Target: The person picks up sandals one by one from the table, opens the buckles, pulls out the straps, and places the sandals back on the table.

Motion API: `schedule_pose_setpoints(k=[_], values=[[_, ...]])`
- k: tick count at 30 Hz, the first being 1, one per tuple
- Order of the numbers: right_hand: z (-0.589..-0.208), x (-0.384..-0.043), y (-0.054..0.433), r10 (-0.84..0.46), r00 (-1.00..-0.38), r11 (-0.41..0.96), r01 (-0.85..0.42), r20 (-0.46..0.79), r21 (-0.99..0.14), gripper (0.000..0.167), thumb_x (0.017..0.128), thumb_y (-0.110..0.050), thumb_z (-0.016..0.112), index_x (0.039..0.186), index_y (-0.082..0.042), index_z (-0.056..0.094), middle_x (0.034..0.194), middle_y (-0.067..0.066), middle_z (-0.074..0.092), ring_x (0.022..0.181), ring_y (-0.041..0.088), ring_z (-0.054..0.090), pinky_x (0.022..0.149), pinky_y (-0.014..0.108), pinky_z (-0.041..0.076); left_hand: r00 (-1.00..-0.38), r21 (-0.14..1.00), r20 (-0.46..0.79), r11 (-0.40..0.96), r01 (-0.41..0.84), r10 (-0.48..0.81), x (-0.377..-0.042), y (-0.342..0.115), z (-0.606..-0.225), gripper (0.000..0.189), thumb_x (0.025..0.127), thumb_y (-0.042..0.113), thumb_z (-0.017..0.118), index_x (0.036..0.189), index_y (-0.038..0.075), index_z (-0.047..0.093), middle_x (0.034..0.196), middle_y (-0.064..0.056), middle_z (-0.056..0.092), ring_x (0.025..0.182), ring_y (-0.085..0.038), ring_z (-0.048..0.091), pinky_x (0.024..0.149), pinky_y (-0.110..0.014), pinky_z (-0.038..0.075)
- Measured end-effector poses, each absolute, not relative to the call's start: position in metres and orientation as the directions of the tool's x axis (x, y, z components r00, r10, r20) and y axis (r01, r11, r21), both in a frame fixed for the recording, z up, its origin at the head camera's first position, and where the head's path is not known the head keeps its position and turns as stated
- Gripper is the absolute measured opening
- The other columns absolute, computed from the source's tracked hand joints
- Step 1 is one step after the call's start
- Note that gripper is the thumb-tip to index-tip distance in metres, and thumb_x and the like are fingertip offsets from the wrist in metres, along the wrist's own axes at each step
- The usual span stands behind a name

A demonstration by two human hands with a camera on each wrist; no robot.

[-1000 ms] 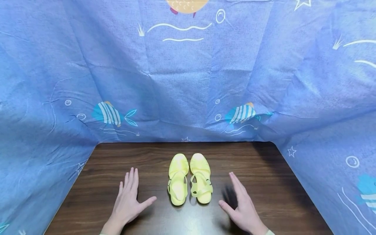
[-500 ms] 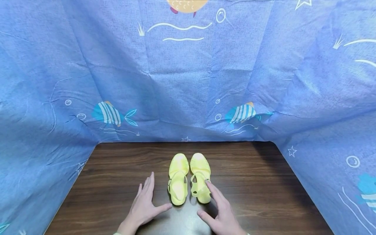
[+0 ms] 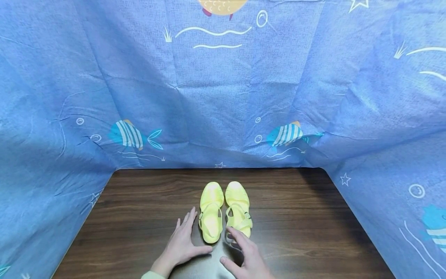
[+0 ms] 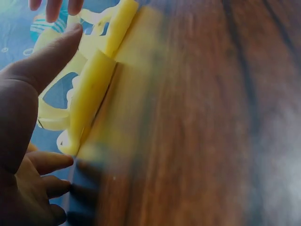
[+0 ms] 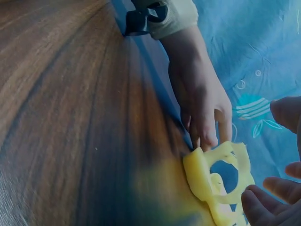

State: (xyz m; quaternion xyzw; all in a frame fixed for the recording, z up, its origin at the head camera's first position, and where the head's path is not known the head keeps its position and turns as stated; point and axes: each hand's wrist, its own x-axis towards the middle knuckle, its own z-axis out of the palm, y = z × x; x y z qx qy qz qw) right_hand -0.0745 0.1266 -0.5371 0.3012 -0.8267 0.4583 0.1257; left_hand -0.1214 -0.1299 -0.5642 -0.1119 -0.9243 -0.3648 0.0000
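A pair of yellow strappy sandals stands side by side on the brown wooden table (image 3: 292,217), toes pointing away. My left hand (image 3: 182,242) is beside the left sandal (image 3: 211,217), its fingers stretched along the outer side and its thumb near the heel. Whether it touches the sandal I cannot tell. My right hand (image 3: 245,255) hovers at the heel of the right sandal (image 3: 237,197), fingers relaxed and partly covering that heel, with the thumb apart. In the right wrist view the left hand (image 5: 202,94) reaches down by a sandal (image 5: 200,174). Neither hand grips anything.
A blue cloth (image 3: 216,100) printed with fish, stars and waves hangs behind the table and along both sides. The table's far edge lies just beyond the sandal toes. A dark band (image 5: 141,21) shows at the left sleeve.
Both hands have moved inward toward the sandals, the left hand going right and the right hand going left and slightly nearer the camera. The sandals stay in place.
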Motion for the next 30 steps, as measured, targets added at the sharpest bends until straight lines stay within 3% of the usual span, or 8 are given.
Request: schedule_pose_setpoints(k=[7,12,16,20,25,30], values=[[-0.543,-0.078,0.120,-0.471,-0.831,0.411,-0.504,0.296,-0.760,0.072,0.096,-0.023,0.078,0.153,0.005,0.044,0.141,0.021,0.061,0.124,0.036,0.064,0.095,0.036,0.061,-0.972,0.651,0.068,0.728,0.215,0.226,-0.127,-0.126,-0.564,0.137,0.060,0.065,0.095,0.163,0.001,0.031,0.159,-0.019,0.049,0.152,-0.048,0.033,0.123,-0.072,0.017],[-0.543,-0.078,0.114,-0.485,-0.815,0.515,-0.560,0.319,-0.648,0.071,0.098,-0.032,0.075,0.147,0.012,0.047,0.143,0.025,0.060,0.125,0.035,0.064,0.098,0.041,0.059,-0.973,0.662,0.058,0.721,0.207,0.225,-0.130,-0.123,-0.563,0.131,0.060,0.062,0.096,0.161,0.003,0.036,0.157,-0.022,0.050,0.152,-0.049,0.032,0.123,-0.072,0.015],[-0.540,-0.076,0.110,-0.477,-0.828,0.582,-0.549,0.295,-0.600,0.073,0.097,-0.033,0.075,0.146,0.013,0.048,0.144,0.026,0.060,0.129,0.037,0.061,0.104,0.050,0.055,-0.974,0.670,0.044,0.717,0.195,0.223,-0.131,-0.121,-0.563,0.127,0.061,0.062,0.096,0.159,0.005,0.039,0.156,-0.023,0.050,0.152,-0.049,0.032,0.123,-0.072,0.014],[-0.539,-0.076,0.107,-0.450,-0.866,0.615,-0.479,0.219,-0.627,0.079,0.095,-0.034,0.077,0.149,0.013,0.044,0.149,0.028,0.054,0.136,0.040,0.056,0.109,0.053,0.050,-0.973,0.668,0.042,0.718,0.197,0.228,-0.131,-0.121,-0.563,0.121,0.063,0.060,0.096,0.156,0.005,0.043,0.154,-0.024,0.052,0.151,-0.051,0.034,0.122,-0.074,0.015],[-0.545,-0.081,0.103,-0.430,-0.882,0.613,-0.443,0.194,-0.654,0.084,0.094,-0.030,0.077,0.153,0.014,0.037,0.155,0.030,0.047,0.140,0.040,0.052,0.111,0.051,0.050,-0.972,0.664,0.064,0.717,0.211,0.227,-0.130,-0.121,-0.563,0.111,0.064,0.052,0.098,0.152,0.005,0.048,0.152,-0.024,0.054,0.149,-0.052,0.035,0.122,-0.074,0.016],[-0.550,-0.086,0.096,-0.402,-0.897,0.620,-0.413,0.183,-0.666,0.084,0.095,-0.023,0.076,0.156,0.013,0.031,0.155,0.030,0.048,0.131,0.034,0.059,0.104,0.046,0.056,-0.969,0.670,0.078,0.708,0.224,0.233,-0.130,-0.122,-0.563,0.108,0.064,0.048,0.099,0.150,0.005,0.050,0.150,-0.023,0.057,0.149,-0.052,0.035,0.122,-0.074,0.016]])
